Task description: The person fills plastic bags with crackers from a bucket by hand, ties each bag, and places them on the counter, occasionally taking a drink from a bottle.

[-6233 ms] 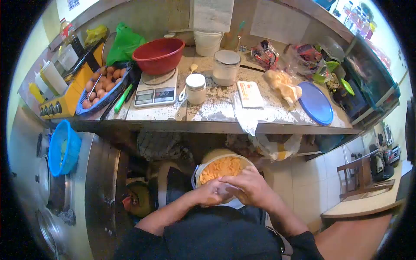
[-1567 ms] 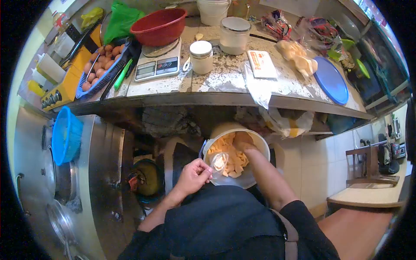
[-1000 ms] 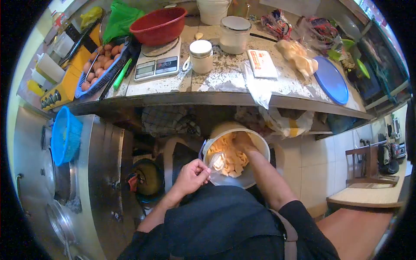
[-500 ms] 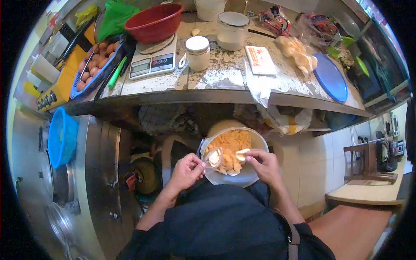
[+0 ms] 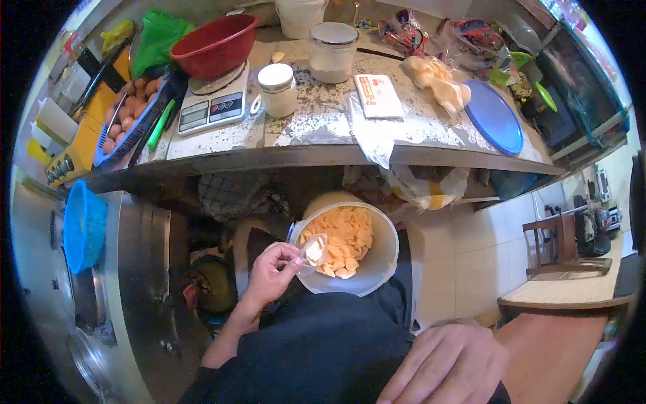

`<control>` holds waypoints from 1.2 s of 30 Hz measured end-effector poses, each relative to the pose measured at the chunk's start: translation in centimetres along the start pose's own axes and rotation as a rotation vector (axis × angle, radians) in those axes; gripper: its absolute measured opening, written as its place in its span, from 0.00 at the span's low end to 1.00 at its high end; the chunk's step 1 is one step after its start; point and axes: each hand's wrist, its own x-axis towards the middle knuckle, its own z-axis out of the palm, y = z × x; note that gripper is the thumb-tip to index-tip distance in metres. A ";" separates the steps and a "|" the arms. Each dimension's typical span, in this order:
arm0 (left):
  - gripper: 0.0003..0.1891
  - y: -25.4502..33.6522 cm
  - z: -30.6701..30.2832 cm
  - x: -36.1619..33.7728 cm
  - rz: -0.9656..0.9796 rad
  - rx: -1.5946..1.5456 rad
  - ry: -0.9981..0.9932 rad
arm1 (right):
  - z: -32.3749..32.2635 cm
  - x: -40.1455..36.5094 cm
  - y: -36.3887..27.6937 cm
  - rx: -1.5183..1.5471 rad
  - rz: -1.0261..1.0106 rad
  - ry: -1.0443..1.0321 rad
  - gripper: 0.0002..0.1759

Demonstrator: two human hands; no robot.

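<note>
Bag (image 5: 313,250) between left fingers (image 5: 290,254)

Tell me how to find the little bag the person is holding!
Look below the long counter for the big white tub of orange chips. At its left rim, the left hand pinches a small clear bag. Unlike the fuller bag on the counter, it is tiny and held over the tub.

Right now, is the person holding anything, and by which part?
The left hand pinches a small clear bag by its near edge; the right hand holds nothing.
</note>
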 end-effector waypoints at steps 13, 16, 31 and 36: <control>0.04 2.1 1.0 1.3 -0.081 -0.430 -0.168 | -2.1 -3.5 1.3 -0.728 0.731 0.005 0.09; 0.04 2.7 1.2 1.3 -0.070 -0.421 -0.173 | -2.8 -7.4 5.2 -1.019 0.964 -0.125 0.22; 0.41 1.0 2.7 2.2 0.114 -0.703 -0.481 | -2.8 -11.1 9.6 -1.131 0.766 -0.033 0.13; 0.28 -0.7 4.0 2.0 0.213 -0.328 -0.463 | -3.0 -9.7 10.2 -1.193 0.604 -0.084 0.13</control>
